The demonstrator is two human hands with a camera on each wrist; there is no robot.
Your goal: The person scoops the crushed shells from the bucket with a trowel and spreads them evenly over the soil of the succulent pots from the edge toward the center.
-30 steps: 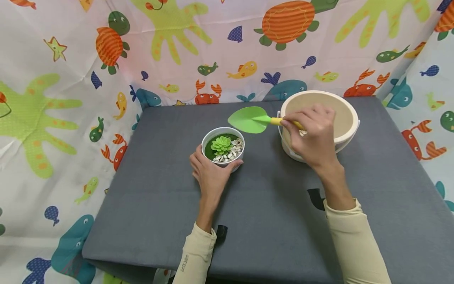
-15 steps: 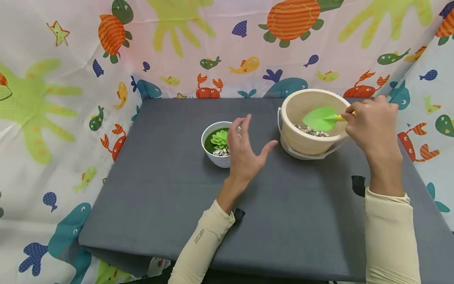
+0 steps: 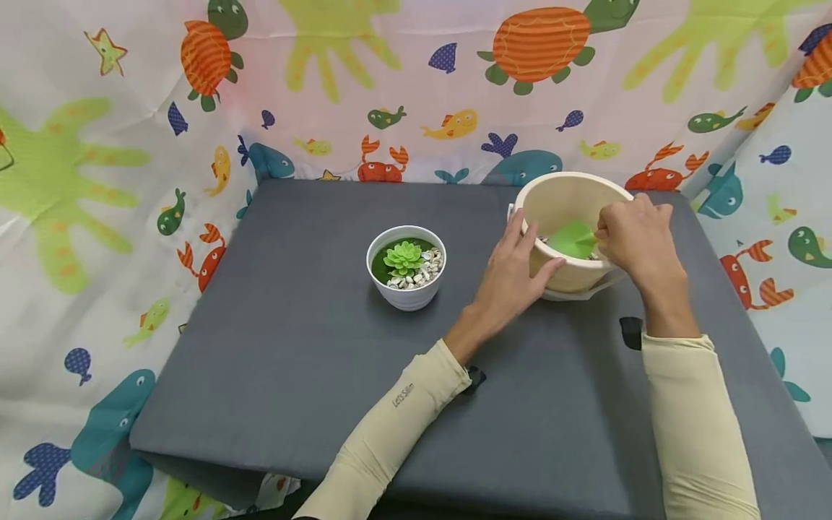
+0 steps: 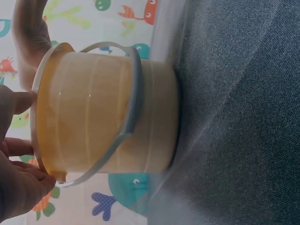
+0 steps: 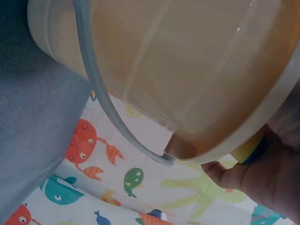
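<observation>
A cream bucket (image 3: pixel 572 278) with a pale handle stands at the back right of the table. My left hand (image 3: pixel 513 278) holds its rim from the left front, thumb and fingers spread along the edge, as the left wrist view also shows. My right hand (image 3: pixel 640 238) grips a toy trowel over the right side of the rim. The green blade of the trowel (image 3: pixel 572 240) is inside the bucket, among pebbles (image 3: pixel 594 256) largely hidden by it. In the right wrist view, part of the yellow trowel handle (image 5: pixel 247 149) shows beside the hand.
A white pot (image 3: pixel 407 297) with a green succulent (image 3: pixel 404 258) and pale pebbles stands left of the bucket. Grey cloth covers the table (image 3: pixel 292 375). A curtain (image 3: pixel 416 65) printed with sea animals hangs behind and at both sides.
My left hand has let go of the white pot and moved right to the bucket's rim. My right hand has carried the trowel from above the table into the bucket, its blade now lower.
</observation>
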